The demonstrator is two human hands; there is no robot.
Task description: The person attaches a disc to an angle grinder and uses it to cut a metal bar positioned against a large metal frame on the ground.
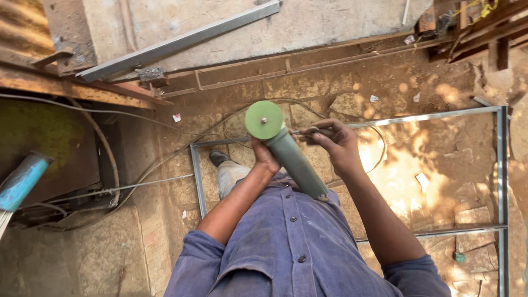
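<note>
While the person stands over a rectangular metal frame [352,124] laid flat on the dirt ground, both hands work on a green angle grinder [289,154] held upright in front of the blue work shirt [286,242]. The grinder sits above the near left part of the frame, its body slanting from the shirt up toward the frame's far rail, with the green disc [264,119] at the upper end and facing the camera. The left hand [265,159] is wrapped around the grinder body just below the disc, fingers closed on it. The right hand [336,144] sits just right of the grinder, fingers curled closed around a thin metal tool [308,131] whose tip points at the grinder head; whether the tip touches the head cannot be told. A dark shoe [218,158] and a light trouser leg stand inside the frame's left corner. Thin cables [165,118] trail across the ground beyond the frame's left side. A long grey angle bar [181,41] lies on a concrete slab well beyond the frame's far rail. A blue cylinder [21,181] lies well to the left of the frame. Sunlight patches fall on the ground inside the frame's right half.
</note>
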